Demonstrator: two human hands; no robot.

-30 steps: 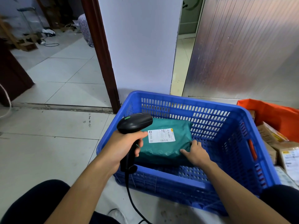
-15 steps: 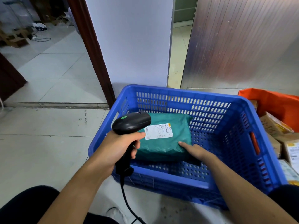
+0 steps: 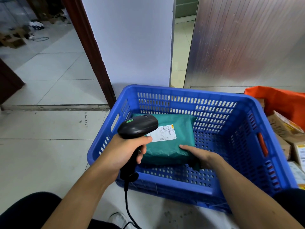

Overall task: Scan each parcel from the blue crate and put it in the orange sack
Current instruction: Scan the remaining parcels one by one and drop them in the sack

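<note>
1. Green plastic parcel (image 3: 166,151) lying flat in blue crate (image 3: 184,92), toward its 10 o'clock corner; white label (image 3: 162,133) facing up.
2. Handle of black scanner (image 3: 137,125) gripped in left hand (image 3: 123,151), fingers curled round it; scanner head over the parcel's 9 o'clock edge, covering part of the label.
3. Near parcel's 5 o'clock corner, right hand (image 3: 201,157): thumb flat on top, fingers hidden under the edge.
4. At crate's 3 o'clock, orange sack (image 3: 280,101) close alongside; cardboard boxes (image 3: 280,124) inside.
</note>
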